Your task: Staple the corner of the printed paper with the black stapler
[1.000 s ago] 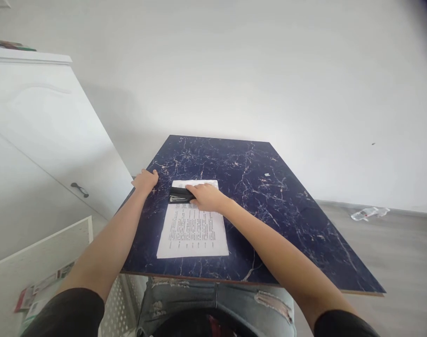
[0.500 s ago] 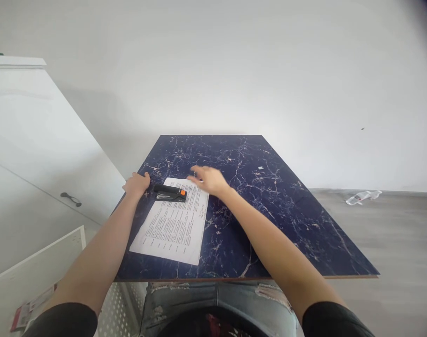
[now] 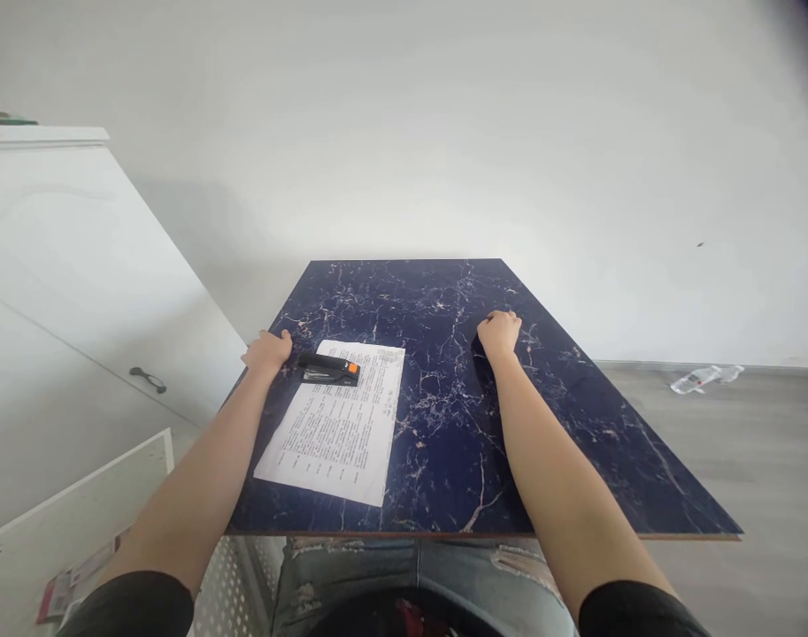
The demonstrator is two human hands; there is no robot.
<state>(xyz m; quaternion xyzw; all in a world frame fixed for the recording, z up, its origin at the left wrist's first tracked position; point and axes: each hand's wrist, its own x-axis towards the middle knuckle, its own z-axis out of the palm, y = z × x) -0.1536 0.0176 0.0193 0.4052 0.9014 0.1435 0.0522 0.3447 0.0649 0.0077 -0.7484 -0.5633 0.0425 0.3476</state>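
Resting at the table's left edge, my left hand (image 3: 269,349) has its thumb spread from its fingers and holds nothing that I can see. A black stapler (image 3: 328,369) with an orange end lies just right of it, on top of a printed paper sheet (image 3: 330,433) with handwriting at its right side. Toward the back right of the dark blue marbled table (image 3: 436,425), my right hand (image 3: 500,333) is down on the surface with its fingers curled in. Whatever is under those fingers is hidden; the small white scrap is out of sight there.
A white cabinet (image 3: 65,265) with a dark handle (image 3: 148,380) stands at the left. Below it is an open white panel (image 3: 78,504). A wall (image 3: 404,133) rises behind the table. A clear plastic bottle (image 3: 699,380) lies on the grey floor at the right.
My right hand has moved right, from the paper's top corner to the spot where the white scrap lay, and now covers it. My left hand, stapler and paper stay put; the view shifted slightly.
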